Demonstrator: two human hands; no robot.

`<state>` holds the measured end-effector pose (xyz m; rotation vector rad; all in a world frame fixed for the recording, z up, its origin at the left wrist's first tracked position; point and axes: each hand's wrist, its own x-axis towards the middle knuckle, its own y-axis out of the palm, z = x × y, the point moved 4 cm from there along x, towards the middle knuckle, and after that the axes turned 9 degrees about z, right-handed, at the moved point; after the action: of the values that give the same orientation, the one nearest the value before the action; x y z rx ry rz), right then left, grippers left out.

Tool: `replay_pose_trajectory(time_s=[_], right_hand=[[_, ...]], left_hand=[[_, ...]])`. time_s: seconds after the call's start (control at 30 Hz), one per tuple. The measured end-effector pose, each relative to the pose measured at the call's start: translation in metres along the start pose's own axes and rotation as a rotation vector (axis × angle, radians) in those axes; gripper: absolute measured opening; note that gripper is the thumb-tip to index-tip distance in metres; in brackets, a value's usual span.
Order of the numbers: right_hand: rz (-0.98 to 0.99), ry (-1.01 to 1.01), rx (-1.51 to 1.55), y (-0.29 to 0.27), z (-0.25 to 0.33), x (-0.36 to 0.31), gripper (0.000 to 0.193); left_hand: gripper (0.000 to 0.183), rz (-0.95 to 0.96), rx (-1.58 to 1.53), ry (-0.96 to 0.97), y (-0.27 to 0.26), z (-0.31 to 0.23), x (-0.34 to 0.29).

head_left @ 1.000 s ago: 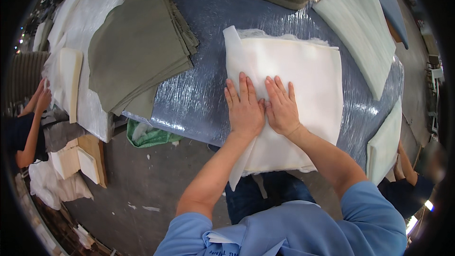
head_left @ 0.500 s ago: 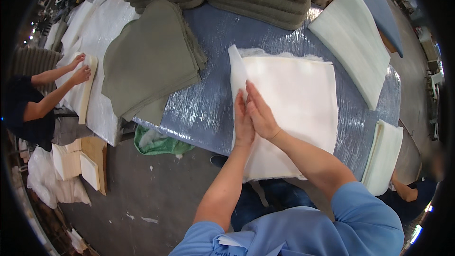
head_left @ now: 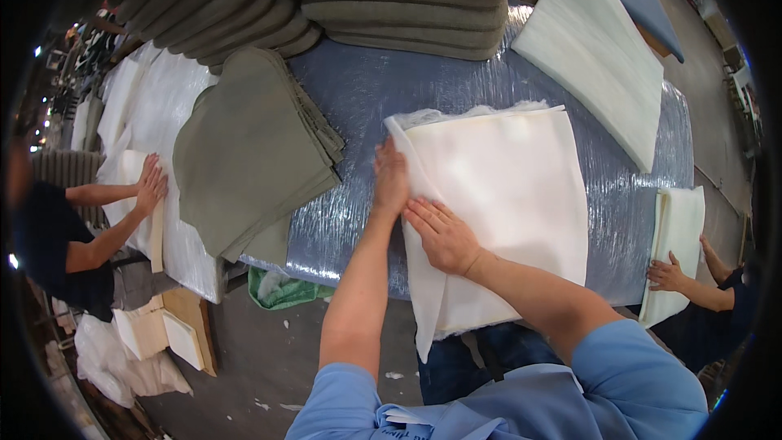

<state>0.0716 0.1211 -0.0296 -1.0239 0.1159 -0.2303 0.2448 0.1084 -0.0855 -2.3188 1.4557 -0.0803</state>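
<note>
A square white pad (head_left: 513, 195) lies before me on the plastic-wrapped table. Fluffy wadding (head_left: 489, 111) sticks out along its far edge, and a strip of its white cover (head_left: 423, 293) is loose down the left side, with a corner hanging off the near edge. My left hand (head_left: 391, 179) presses against the pad's left side near the far corner, fingers stretched out and pointing away from me. Flat on the cover near that same edge rests my right hand (head_left: 444, 235), its fingers extended toward the left.
Grey-green fabric sheets (head_left: 252, 138) are piled to the left, under tall stacks of grey-green cushions (head_left: 399, 4). Pale wadding (head_left: 603, 57) lies at the far right. A co-worker's hands (head_left: 151, 183) touch a pad at left; another's hand (head_left: 668, 273) touches a folded pad (head_left: 674, 228) at right.
My hands have parted: the left slid away from me along the pad's side, the right lowered flat onto the cover. The co-worker at right now touches the folded pad. My view has shifted.
</note>
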Motion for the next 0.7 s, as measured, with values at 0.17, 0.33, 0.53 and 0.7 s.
replay_pose_trajectory(time_s=[0.17, 0.33, 0.53, 0.7], right_hand=[[-0.038, -0.036, 0.074, 0.000, -0.011, -0.009, 0.044], [0.049, -0.007, 0.063, 0.009, -0.013, -0.012, 0.032], [-0.051, -0.026, 0.041, 0.009, -0.016, -0.009, 0.025], [-0.105, 0.007, 0.350, -0.037, -0.014, -0.009, 0.027]], left_hand=[[0.076, 0.178, 0.492, 0.104, 0.034, -0.025, 0.009], [0.079, 0.330, 0.842, 0.112, 0.048, -0.053, -0.001], [0.073, 0.575, 0.612, 0.173, 0.079, -0.060, 0.001], [0.060, 0.605, -0.399, -0.029, 0.042, -0.050, 0.019]])
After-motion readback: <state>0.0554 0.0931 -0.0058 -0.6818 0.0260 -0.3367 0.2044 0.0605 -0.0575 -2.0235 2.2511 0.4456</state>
